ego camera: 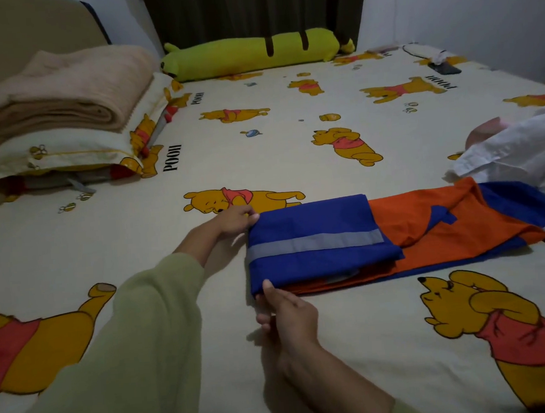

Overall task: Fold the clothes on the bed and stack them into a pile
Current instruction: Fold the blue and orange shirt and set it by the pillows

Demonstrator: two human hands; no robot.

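Blue-orange cloth garment (325,244), flat rectangular fold

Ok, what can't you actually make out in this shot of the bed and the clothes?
Head view only:
- White garment: cut off by the right edge; its type is unclear.
- Blue and orange garment: its far end lies under the white garment, and folded layers hide its shape.
- Left hand and right hand: fingertips tucked behind the cloth edge.
- Dark objects at the far corner: too small and dim to identify.
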